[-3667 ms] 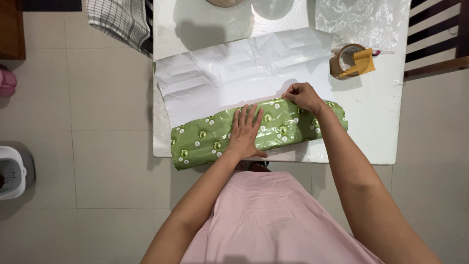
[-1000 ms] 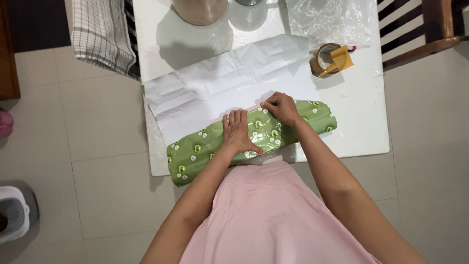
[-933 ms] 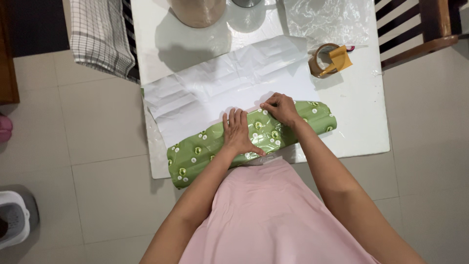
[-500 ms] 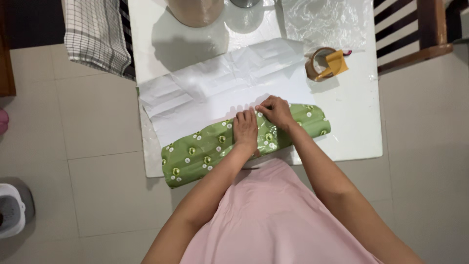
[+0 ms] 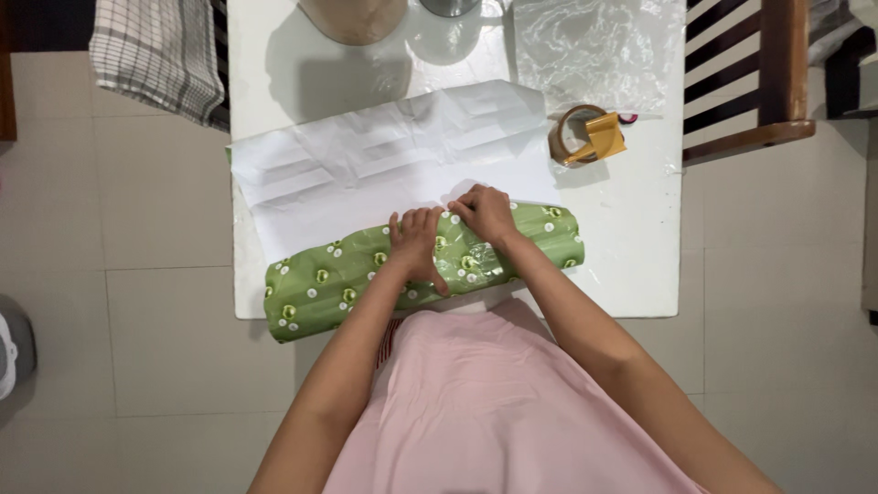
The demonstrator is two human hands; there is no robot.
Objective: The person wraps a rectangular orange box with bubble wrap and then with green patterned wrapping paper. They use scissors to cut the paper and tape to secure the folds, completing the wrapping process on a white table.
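Head view, both hands (image 5: 453, 233) flat on green wrapped roll (image 5: 421, 270), white paper (image 5: 366, 169) behind

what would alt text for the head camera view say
Seen from above, a person's left hand and right hand press side by side on a green patterned wrapped roll at the white table edge. White paper spreads behind it, a tape roll to its right.
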